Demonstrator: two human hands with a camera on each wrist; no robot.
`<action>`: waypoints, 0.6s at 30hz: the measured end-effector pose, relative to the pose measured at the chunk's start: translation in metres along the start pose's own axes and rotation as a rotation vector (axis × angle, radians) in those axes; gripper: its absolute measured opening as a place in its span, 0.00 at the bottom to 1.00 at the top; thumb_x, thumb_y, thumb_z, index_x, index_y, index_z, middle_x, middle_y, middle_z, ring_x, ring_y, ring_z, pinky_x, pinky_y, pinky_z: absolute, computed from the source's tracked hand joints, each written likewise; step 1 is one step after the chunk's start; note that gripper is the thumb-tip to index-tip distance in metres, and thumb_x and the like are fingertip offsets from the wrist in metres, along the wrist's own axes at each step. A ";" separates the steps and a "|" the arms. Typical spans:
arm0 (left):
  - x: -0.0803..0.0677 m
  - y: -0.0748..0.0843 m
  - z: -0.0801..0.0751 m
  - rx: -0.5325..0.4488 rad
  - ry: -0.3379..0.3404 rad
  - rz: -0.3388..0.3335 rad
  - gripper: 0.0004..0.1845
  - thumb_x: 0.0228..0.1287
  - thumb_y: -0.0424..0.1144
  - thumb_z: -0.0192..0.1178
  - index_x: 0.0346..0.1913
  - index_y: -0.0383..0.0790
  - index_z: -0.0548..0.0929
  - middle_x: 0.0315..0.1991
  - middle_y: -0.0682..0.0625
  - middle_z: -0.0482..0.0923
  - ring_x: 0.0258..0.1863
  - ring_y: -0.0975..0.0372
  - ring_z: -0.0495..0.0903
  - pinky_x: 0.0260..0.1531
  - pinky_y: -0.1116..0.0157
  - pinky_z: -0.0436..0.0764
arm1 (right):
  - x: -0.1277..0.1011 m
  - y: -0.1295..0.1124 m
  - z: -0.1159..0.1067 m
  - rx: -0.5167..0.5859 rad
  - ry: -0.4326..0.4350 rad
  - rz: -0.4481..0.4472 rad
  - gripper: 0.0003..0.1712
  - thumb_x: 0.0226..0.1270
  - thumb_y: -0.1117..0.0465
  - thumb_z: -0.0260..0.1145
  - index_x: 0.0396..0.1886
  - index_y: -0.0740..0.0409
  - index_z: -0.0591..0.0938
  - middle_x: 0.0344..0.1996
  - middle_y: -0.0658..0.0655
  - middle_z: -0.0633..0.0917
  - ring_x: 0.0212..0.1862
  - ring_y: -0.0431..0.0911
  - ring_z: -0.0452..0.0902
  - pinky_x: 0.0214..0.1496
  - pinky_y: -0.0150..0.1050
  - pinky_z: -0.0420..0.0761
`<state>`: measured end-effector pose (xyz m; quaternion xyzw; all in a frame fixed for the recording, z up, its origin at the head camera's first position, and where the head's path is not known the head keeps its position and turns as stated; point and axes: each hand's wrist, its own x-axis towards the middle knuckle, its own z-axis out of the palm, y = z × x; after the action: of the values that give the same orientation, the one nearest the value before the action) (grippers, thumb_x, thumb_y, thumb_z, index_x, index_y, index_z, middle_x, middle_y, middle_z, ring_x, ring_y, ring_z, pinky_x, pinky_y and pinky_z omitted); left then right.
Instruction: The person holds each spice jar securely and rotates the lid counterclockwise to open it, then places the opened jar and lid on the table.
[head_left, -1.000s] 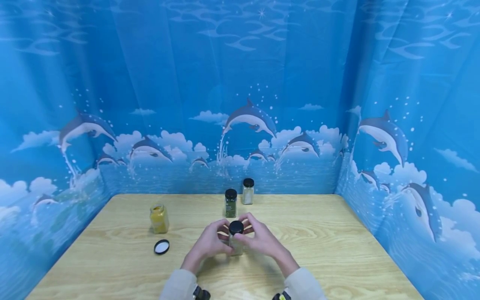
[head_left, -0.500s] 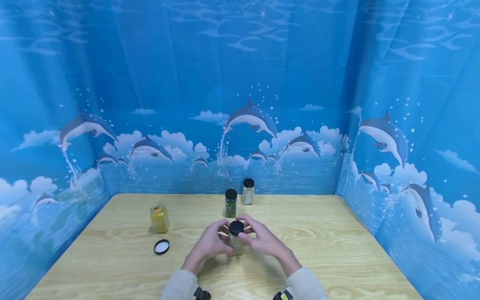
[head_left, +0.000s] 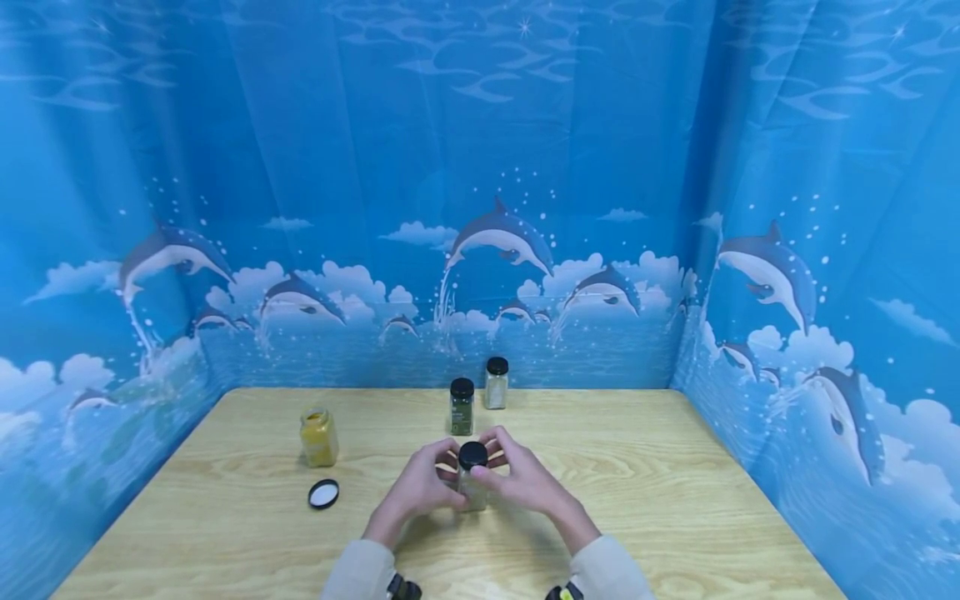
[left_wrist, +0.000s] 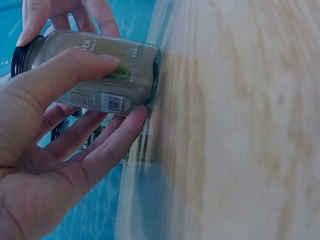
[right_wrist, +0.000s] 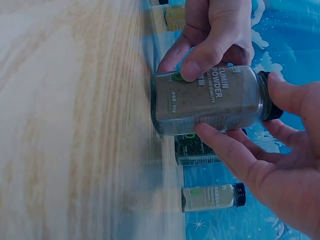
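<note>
A glass cumin powder jar point(head_left: 471, 487) with a black lid point(head_left: 472, 455) stands on the wooden table point(head_left: 675, 500), close to me at the middle. My left hand point(head_left: 448, 482) grips the jar's body, thumb on the label point(left_wrist: 85, 62) and fingers behind it. My right hand point(head_left: 489, 460) curls round the lid, and in the right wrist view its thumb point(right_wrist: 287, 95) lies on the lid's edge point(right_wrist: 270, 97) with a finger point(right_wrist: 225, 145) along the glass point(right_wrist: 205, 100).
Behind the hands stand a green herb jar point(head_left: 461, 407) and a pale jar point(head_left: 496, 383), both capped. At the left are an uncapped yellow powder jar point(head_left: 318, 437) and a loose black lid point(head_left: 323, 493). Blue dolphin curtains close in three sides.
The right hand's fingers have shifted slightly round the lid. The jar and the left hand stay where they were.
</note>
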<state>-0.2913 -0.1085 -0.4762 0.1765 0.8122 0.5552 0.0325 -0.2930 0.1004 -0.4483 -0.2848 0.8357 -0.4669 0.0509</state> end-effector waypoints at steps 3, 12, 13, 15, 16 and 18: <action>0.000 0.000 0.000 0.005 -0.002 -0.007 0.28 0.35 0.21 0.77 0.44 0.37 0.80 0.48 0.41 0.83 0.44 0.52 0.88 0.46 0.59 0.91 | 0.000 -0.001 -0.001 0.011 -0.019 -0.009 0.20 0.77 0.59 0.62 0.64 0.57 0.72 0.55 0.65 0.83 0.56 0.57 0.83 0.58 0.48 0.87; -0.001 0.001 -0.001 0.009 -0.005 -0.017 0.28 0.36 0.21 0.77 0.45 0.37 0.81 0.49 0.41 0.83 0.45 0.52 0.89 0.47 0.58 0.91 | -0.001 -0.002 -0.003 0.050 -0.062 0.004 0.25 0.79 0.62 0.59 0.72 0.56 0.71 0.59 0.68 0.80 0.58 0.60 0.81 0.51 0.41 0.90; -0.001 0.001 -0.002 0.007 -0.004 -0.016 0.28 0.36 0.21 0.77 0.45 0.37 0.81 0.49 0.41 0.83 0.45 0.52 0.88 0.47 0.58 0.91 | -0.001 -0.002 -0.004 0.047 -0.065 0.012 0.27 0.79 0.60 0.59 0.74 0.55 0.69 0.60 0.68 0.80 0.59 0.59 0.81 0.54 0.42 0.90; 0.000 0.002 -0.002 0.006 -0.005 -0.019 0.28 0.36 0.21 0.77 0.45 0.37 0.81 0.49 0.41 0.83 0.45 0.52 0.88 0.47 0.58 0.91 | -0.002 -0.002 -0.005 0.043 -0.071 0.026 0.31 0.79 0.56 0.60 0.77 0.54 0.66 0.60 0.66 0.80 0.61 0.59 0.80 0.58 0.46 0.88; 0.000 0.002 -0.002 0.006 -0.006 -0.021 0.28 0.36 0.21 0.77 0.45 0.37 0.81 0.49 0.41 0.83 0.45 0.52 0.88 0.47 0.58 0.91 | -0.002 -0.003 -0.005 0.038 -0.072 0.033 0.33 0.78 0.54 0.61 0.77 0.53 0.64 0.60 0.65 0.80 0.62 0.59 0.80 0.60 0.48 0.87; 0.000 0.002 -0.002 0.009 -0.009 -0.018 0.28 0.37 0.21 0.77 0.46 0.37 0.81 0.49 0.41 0.83 0.45 0.52 0.88 0.47 0.58 0.91 | -0.002 -0.003 -0.005 0.027 -0.066 0.039 0.35 0.78 0.51 0.62 0.78 0.52 0.63 0.59 0.64 0.80 0.62 0.59 0.80 0.63 0.52 0.85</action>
<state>-0.2911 -0.1097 -0.4734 0.1719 0.8162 0.5502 0.0404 -0.2915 0.1039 -0.4433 -0.2831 0.8324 -0.4676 0.0913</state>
